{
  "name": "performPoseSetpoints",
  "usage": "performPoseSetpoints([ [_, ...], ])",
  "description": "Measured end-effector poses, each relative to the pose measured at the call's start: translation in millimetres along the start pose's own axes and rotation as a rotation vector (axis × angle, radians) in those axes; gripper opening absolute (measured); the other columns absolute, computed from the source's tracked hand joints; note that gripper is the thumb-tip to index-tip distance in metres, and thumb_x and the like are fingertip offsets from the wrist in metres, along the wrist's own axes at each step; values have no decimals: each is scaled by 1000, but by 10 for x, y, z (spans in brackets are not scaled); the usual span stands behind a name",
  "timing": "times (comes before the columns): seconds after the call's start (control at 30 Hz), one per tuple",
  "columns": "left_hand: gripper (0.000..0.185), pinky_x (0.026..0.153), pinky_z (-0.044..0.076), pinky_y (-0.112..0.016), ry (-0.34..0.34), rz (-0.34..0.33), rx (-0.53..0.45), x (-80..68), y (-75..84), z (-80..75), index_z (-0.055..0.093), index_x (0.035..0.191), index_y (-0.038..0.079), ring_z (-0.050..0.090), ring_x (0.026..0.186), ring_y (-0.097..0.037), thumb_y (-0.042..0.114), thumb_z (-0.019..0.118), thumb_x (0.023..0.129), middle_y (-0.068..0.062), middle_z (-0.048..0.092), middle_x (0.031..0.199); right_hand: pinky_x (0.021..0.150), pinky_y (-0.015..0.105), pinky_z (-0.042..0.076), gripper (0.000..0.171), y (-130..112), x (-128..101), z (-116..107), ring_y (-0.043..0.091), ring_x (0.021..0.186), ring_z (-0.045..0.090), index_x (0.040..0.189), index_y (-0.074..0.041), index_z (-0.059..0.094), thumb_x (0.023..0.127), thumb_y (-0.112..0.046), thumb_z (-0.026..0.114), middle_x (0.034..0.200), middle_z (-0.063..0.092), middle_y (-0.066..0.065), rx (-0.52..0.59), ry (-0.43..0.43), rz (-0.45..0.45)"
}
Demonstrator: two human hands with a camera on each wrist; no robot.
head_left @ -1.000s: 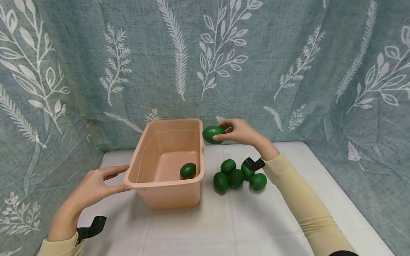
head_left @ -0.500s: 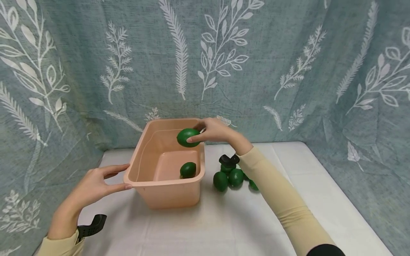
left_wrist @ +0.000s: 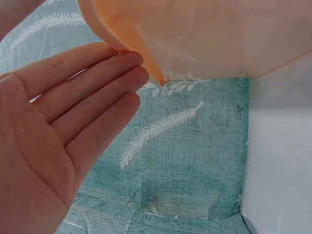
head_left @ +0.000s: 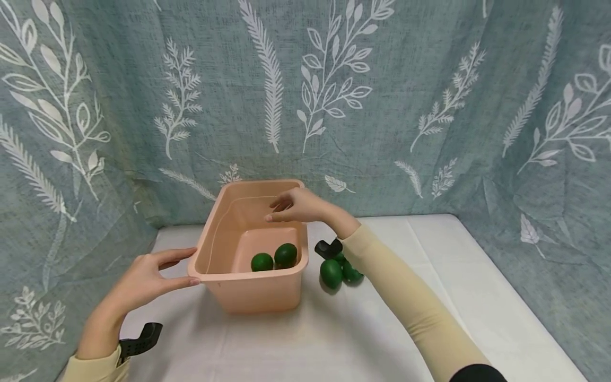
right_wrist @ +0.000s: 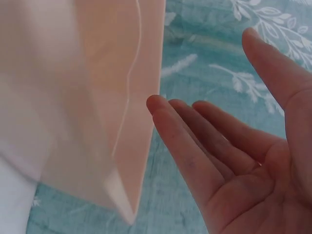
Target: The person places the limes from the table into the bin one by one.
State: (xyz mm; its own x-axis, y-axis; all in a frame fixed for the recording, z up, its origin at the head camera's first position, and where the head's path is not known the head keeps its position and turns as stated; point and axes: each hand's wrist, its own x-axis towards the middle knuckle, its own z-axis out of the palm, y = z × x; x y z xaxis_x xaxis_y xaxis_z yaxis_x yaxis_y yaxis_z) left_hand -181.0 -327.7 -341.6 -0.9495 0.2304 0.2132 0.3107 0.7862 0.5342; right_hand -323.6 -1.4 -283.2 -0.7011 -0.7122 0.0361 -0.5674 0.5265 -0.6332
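My right hand (head_left: 298,207) hangs empty over the tub (head_left: 248,294), fingers loosely spread; two limes (head_left: 274,258) lie inside. My left hand (head_left: 143,278) rests flat-fingered against the tub's rim. Dragging my sleeve back could scatter the loose limes (head_left: 331,272) across the surface (head_left: 343,339)

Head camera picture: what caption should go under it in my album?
Two green fruits in a pink tub, right hand open above, left hand touching its rim.
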Motion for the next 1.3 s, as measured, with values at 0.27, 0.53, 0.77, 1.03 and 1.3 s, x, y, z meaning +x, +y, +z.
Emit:
performPoseSetpoints([
  [0.27, 63, 91, 50, -49, 4, 0, 10, 17, 24, -20, 60, 131, 16, 57, 116, -39, 45, 76, 77, -7, 61, 128, 92, 29, 53, 49, 260, -284, -110, 14, 114, 60, 132, -16, 58, 89, -37, 66, 125, 63, 2, 33, 51, 19],
  [0.53, 63, 89, 52, -28, -4, -15, 7, -5, 10, -39, 59, 131, 18, 56, 117, -37, 44, 76, 77, -5, 61, 129, 93, 32, 53, 50, 585, -589, -182, 19, 115, 60, 132, -15, 56, 87, -33, 70, 126, 61, 6, 173, 104, 71],
  [0.77, 62, 86, 51, -17, 11, -8, 15, -16, 10, -23, 59, 131, 17, 58, 116, -37, 43, 77, 77, -5, 61, 128, 94, 37, 53, 50, 903, -879, -208, 22, 113, 61, 131, -15, 56, 86, -34, 70, 126, 61, 7, 211, 168, 100],
  [1.03, 62, 85, 51, -21, 11, -19, 23, -39, 18, 3, 60, 130, 18, 57, 116, -36, 44, 77, 77, -3, 62, 128, 98, 43, 50, 51, 1286, -1245, -172, 26, 117, 58, 132, -13, 55, 88, -36, 67, 131, 58, 11, 269, 218, 165],
  [1.3, 62, 87, 52, -23, 14, -11, 13, 7, 52, 25, 60, 130, 17, 58, 116, -36, 44, 77, 77, -4, 62, 127, 98, 42, 50, 52, 1606, -1610, -129, 27, 118, 58, 131, -13, 56, 87, -38, 69, 131, 58, 12, 281, 288, 232],
])
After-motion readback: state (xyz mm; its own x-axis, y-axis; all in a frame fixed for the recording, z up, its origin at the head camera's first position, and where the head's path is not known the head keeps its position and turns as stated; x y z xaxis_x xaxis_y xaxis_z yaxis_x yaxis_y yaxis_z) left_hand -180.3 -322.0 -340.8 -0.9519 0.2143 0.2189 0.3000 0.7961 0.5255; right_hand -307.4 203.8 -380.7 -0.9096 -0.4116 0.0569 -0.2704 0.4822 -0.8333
